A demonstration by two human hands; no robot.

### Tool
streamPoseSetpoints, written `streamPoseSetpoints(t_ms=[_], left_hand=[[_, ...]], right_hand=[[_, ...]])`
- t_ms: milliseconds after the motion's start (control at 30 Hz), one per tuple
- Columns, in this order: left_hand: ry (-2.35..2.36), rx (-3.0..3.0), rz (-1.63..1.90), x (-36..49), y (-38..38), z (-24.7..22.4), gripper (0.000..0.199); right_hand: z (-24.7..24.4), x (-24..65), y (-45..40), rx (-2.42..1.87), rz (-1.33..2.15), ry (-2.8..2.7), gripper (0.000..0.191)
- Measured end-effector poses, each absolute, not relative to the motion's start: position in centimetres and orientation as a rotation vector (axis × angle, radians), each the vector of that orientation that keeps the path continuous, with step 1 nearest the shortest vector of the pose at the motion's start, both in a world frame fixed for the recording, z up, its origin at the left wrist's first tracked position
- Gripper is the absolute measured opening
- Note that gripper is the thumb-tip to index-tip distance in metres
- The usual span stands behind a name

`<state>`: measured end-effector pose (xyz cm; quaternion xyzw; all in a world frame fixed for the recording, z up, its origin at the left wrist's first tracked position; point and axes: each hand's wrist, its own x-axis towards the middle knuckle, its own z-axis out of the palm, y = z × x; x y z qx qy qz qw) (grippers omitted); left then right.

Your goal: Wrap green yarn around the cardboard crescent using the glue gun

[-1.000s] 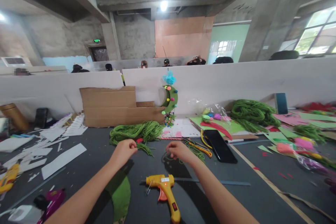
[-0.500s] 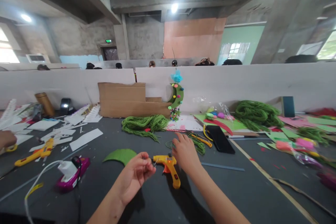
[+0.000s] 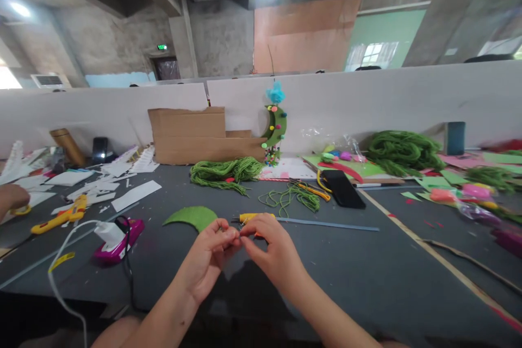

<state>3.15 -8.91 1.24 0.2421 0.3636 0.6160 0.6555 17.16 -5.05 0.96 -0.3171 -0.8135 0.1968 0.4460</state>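
Observation:
Just this side of a yellow glue gun, my left hand and my right hand meet fingertip to fingertip. Both are closed in a pinch, and what sits between the fingers is too small to name. The yellow glue gun lies mostly hidden behind my right hand. To the left of it, a green crescent rests on the dark table, partly behind my left hand. Loose green yarn lies beyond my right hand, beside yellow-handled scissors or pliers.
A purple power strip with a white plug and cables stands left. Another glue gun lies near a co-worker's hand. Behind are cardboard, a yarn bundle and a decorated green crescent. A black phone lies right.
My right hand has come back from near the loose yarn to meet my left fingertips, now covering much of the glue gun. The view has tilted downward.

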Motion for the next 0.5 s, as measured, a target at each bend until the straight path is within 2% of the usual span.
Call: streamPoseSetpoints(t_ms=[167,333,500], left_hand=[[0.900,0.718,1.500,3.6,-9.0,1.2,0.024],[1.067,0.916,1.620,3.9,-8.5,0.1,0.028],[1.181,1.040,1.556,4.6,-8.6,-0.9,0.026]], right_hand=[[0.8,17.0,-5.6,-0.818,0.370,-2.013,0.011],[0.9,17.2,-5.8,-0.883,0.021,-2.198,0.018],[0.8,17.2,-5.8,-0.948,-0.144,-2.271,0.019]])
